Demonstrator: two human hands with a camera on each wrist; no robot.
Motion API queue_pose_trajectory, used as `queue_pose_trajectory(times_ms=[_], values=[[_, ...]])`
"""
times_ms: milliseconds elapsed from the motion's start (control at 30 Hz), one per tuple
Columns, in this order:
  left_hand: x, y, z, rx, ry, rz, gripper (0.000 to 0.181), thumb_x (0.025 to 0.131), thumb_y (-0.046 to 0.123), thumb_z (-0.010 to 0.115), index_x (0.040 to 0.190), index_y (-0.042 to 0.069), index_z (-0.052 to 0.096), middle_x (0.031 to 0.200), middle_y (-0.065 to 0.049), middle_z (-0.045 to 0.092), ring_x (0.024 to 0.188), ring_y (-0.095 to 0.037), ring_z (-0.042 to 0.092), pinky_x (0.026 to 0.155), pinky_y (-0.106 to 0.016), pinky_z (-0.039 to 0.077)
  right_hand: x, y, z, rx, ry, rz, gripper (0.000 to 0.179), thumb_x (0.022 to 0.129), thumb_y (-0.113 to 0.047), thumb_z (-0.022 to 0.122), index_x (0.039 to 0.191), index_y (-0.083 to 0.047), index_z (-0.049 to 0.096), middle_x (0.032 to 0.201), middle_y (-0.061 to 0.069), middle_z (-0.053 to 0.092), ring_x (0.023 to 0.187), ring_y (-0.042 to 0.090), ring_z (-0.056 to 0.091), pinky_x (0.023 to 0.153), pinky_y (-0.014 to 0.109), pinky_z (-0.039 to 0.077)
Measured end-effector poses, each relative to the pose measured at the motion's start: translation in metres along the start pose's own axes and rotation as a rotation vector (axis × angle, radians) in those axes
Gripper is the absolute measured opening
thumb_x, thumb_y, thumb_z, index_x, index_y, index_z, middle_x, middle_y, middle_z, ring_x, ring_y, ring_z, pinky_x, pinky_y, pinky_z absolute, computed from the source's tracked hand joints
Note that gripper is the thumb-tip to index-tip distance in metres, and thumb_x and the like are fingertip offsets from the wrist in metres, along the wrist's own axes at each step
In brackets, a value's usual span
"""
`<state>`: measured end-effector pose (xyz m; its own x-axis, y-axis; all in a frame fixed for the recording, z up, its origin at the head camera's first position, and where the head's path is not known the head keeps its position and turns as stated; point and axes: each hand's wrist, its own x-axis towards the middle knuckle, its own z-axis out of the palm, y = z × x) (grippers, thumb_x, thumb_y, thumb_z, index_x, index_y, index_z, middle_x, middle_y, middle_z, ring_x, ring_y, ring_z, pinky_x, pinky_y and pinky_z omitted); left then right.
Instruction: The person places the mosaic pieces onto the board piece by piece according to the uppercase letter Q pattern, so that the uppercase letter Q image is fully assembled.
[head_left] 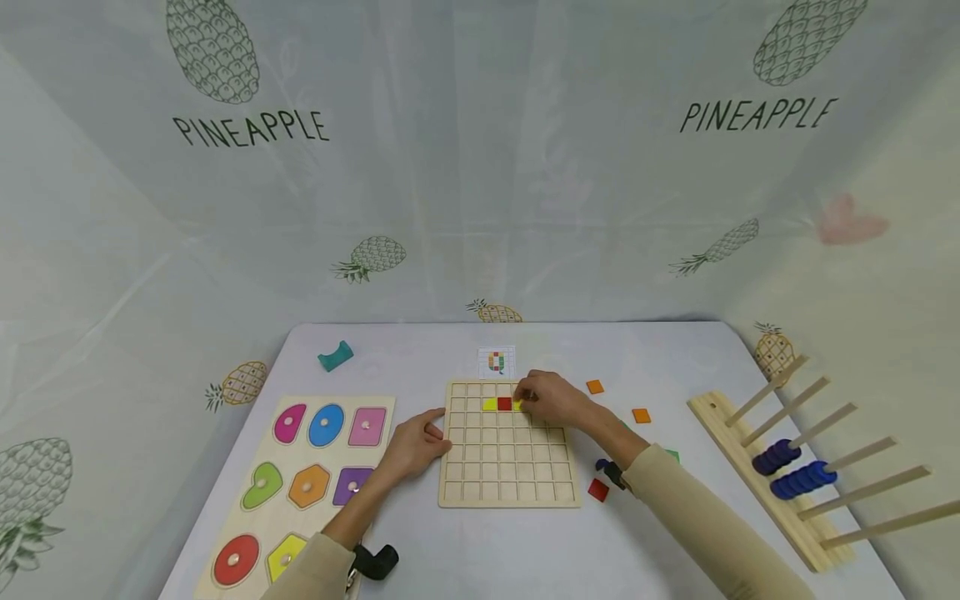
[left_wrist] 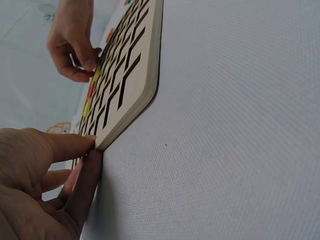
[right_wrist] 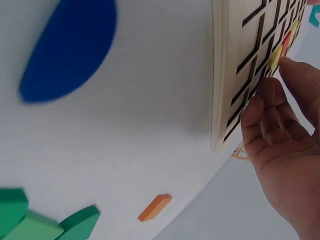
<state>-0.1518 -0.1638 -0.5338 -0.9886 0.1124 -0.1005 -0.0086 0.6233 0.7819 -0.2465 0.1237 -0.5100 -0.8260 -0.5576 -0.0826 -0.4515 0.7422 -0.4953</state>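
A square wooden grid board (head_left: 507, 492) lies flat in the middle of the table. In one of its upper rows sit a yellow tile (head_left: 489, 404) and, beside it, a red tile (head_left: 504, 404). Just right of the red one, my right hand (head_left: 553, 400) pinches a second yellow tile (head_left: 517, 406) at the grid, its thumb and fingers partly covering it. My left hand (head_left: 415, 446) grips the board's left edge, thumb on top and fingers against the side in the left wrist view. Behind the board lies a card (head_left: 497, 362) with a coloured Q made of squares.
A shape puzzle board (head_left: 300, 442) with knobbed pieces lies at left, a teal piece (head_left: 335, 357) behind it. Orange tiles (head_left: 595, 387), a red tile (head_left: 598, 490) and green pieces (head_left: 672, 455) lie right of the grid. Farther right stands a pegged wooden rack (head_left: 772, 475) with blue beads.
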Motion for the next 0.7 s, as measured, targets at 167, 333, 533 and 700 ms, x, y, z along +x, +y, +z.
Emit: queue_pose_trajectory(times_ms=[167, 333, 533, 700], values=[[0.000, -0.001, 0.001, -0.003, -0.001, -0.003, 0.062, 0.083, 0.011, 0.080, 0.140, 0.002, 0.057, 0.085, 0.000, 0.064, 0.075, -0.010, 0.062, 0.067, -0.030, 0.050, -0.007, 0.007, -0.008, 0.007, 0.002, 0.035, 0.010, 0.094, -0.015, 0.070, 0.103, -0.017, 0.075, 0.097, -0.006, 0.062, 0.087, 0.011, 0.056, 0.080, 0.031, 0.049], [-0.001, 0.000, 0.000, -0.004, 0.003, 0.006, 0.062, 0.083, 0.011, 0.079, 0.140, 0.001, 0.057, 0.085, 0.000, 0.064, 0.075, -0.011, 0.062, 0.067, -0.031, 0.050, -0.015, 0.018, -0.017, 0.019, 0.028, 0.039, 0.012, 0.094, -0.013, 0.069, 0.105, -0.013, 0.074, 0.098, -0.003, 0.063, 0.087, 0.014, 0.056, 0.076, 0.032, 0.048], [-0.001, -0.001, 0.000, -0.002, 0.002, 0.016, 0.062, 0.083, 0.011, 0.079, 0.140, 0.000, 0.057, 0.085, 0.000, 0.065, 0.075, -0.010, 0.062, 0.068, -0.031, 0.050, -0.023, 0.033, -0.028, 0.061, 0.063, 0.098, 0.013, 0.094, -0.012, 0.069, 0.107, -0.011, 0.073, 0.098, -0.002, 0.063, 0.087, 0.016, 0.057, 0.074, 0.031, 0.049], [0.000, -0.002, 0.000, 0.001, 0.007, 0.018, 0.062, 0.083, 0.011, 0.079, 0.140, 0.001, 0.057, 0.085, 0.001, 0.065, 0.075, -0.010, 0.062, 0.068, -0.031, 0.050, -0.030, 0.044, -0.038, 0.093, 0.080, 0.111, 0.015, 0.095, -0.012, 0.069, 0.108, -0.009, 0.073, 0.098, 0.001, 0.064, 0.087, 0.017, 0.058, 0.073, 0.033, 0.050]])
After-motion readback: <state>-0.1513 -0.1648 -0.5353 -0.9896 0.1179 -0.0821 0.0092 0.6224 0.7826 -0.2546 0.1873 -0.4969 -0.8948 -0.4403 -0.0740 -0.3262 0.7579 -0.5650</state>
